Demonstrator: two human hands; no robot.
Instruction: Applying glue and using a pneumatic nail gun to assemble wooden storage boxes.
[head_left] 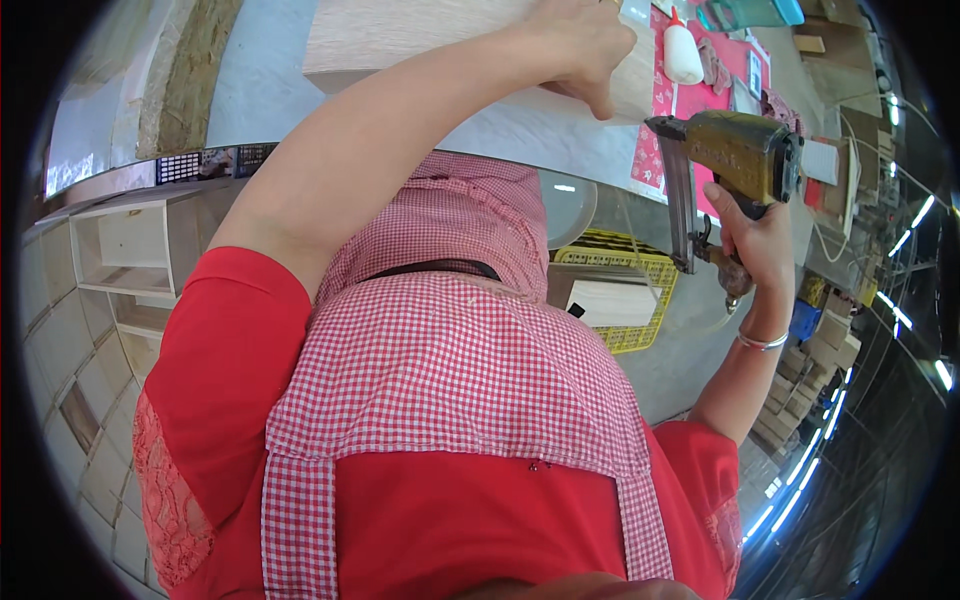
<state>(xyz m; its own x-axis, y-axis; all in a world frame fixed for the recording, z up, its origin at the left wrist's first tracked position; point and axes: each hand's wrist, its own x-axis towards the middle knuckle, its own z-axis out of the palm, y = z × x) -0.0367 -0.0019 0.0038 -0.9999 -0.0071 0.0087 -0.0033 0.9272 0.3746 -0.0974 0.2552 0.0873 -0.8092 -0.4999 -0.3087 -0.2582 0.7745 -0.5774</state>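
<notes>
A pale wood-grain box or thick panel (420,40) lies on the table at the top of the view; its far part is cut off. My left hand (585,50) reaches across and grips its right end, thumb down the near side, the other fingers partly hidden. In my right hand (755,240) is a worn yellow and black pneumatic nail gun (745,152), my fingers wrapped round its handle. The gun's nose points left, close to the panel's near right corner; whether they touch I cannot tell.
A white glue bottle (682,52) with a red tip stands on a pink patterned sheet (690,100) at the right. Behind it lies a teal container (750,14). Below the table edge is a yellow crate (640,335) holding wood pieces. A rough board edge (185,75) rises at left.
</notes>
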